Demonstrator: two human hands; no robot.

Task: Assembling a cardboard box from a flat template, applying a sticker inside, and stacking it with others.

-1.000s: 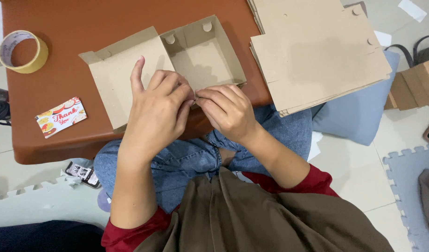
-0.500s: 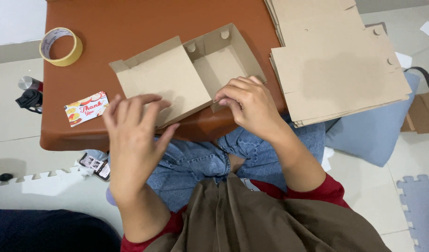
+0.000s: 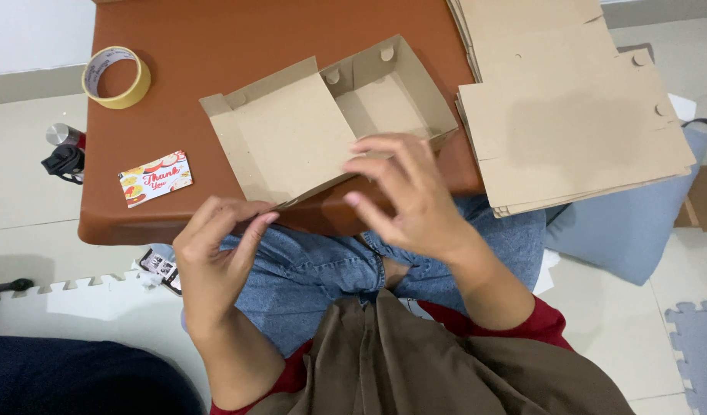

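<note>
One low brown table stands over a pale tiled floor. One open brown cardboard box lies at the table's near edge; a small printed card and a yellow tape roll lie left of it, a stack of flat cardboard sheets right. The left hand pinches the box's near lid corner; the right hand, fingers spread, rests on its front edge.

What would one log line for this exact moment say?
left hand: fingertips at lid edge of cardboard box | right hand: over box's near edge | table: tape roll, small card, flat cardboard stack
</note>
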